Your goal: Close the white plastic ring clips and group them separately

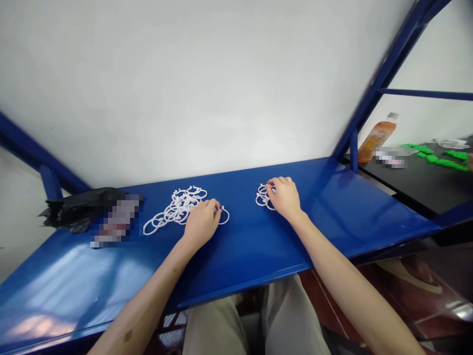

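Observation:
A loose pile of white plastic curtain rings point(173, 211), open hoops with small knobs at their ends, lies on the blue tabletop point(236, 261) left of centre. My left hand point(202, 222) is at the pile's right edge, its thumb and fingers pinched on a single white curtain ring point(227, 217) that sticks out to the right. Farther right is a smaller cluster of the same rings point(263, 198). My right hand point(285, 197) covers the cluster's right side with fingers curled down, closed on a ring there; the fingertips are partly hidden.
On the left lie a black plastic bag point(79, 209) and a blurred-out flat packet point(120, 222). Blue frame posts point(353, 128) rise at both sides. Beyond the right one, a black table point(417, 182) bears an orange drink bottle point(377, 138) and green pieces point(443, 161).

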The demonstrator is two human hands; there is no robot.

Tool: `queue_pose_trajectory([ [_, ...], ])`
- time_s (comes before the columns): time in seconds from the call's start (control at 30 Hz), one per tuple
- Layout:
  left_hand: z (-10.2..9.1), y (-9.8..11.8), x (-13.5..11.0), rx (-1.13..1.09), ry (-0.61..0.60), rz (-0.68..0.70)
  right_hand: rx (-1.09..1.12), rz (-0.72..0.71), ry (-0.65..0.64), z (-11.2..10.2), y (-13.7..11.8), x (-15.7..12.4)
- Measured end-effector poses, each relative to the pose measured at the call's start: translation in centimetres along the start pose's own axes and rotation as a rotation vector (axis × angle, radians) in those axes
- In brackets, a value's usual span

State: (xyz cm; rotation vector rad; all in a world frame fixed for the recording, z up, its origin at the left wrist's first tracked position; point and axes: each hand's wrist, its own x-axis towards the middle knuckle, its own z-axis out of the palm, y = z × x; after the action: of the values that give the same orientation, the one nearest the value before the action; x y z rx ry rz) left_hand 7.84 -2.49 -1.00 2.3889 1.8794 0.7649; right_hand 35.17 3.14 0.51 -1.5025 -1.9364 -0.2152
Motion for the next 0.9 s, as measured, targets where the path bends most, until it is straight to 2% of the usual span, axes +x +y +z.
queue_pose_trajectory([
  [0.13, -0.4, 0.8, 0.0, -0.247, -0.028, -0.052, 0.169, -0.13, 0.004, -0.6, -2.0, -0.9],
  [0.27, -0.8, 1.7, 0.1, -0.492, 0.012, -0.048, 0.494, -0.302, -0.215, -0.9, -4.9, -2.3],
  [0.37, -1.1, 2.1, 0.1, -0.6, 0.043, -0.081, 0.67, -0.251, -0.319, -0.5, -6.0, -3.1],
  [0.47, -1.1, 2.3, 0.1, -0.716, 0.015, -0.117, 0.772, -0.192, -0.311, 0.1, -6.2, -3.4],
  [0.6, -0.7, 2.5, -0.2, -0.791, -0.036, -0.145, 0.753, -0.25, -0.274, 0.6, -6.2, -3.6],
  [0.8, -0.5, 2.8, -1.0, -0.636, -0.028, -0.08, 0.589, -0.463, -0.286, 0.6, -5.6, -3.9],
  [0.9, -0.4, 2.8, -1.0, -0.609, -0.04, -0.036, 0.521, -0.516, -0.303, 0.8, -5.6, -4.1],
])
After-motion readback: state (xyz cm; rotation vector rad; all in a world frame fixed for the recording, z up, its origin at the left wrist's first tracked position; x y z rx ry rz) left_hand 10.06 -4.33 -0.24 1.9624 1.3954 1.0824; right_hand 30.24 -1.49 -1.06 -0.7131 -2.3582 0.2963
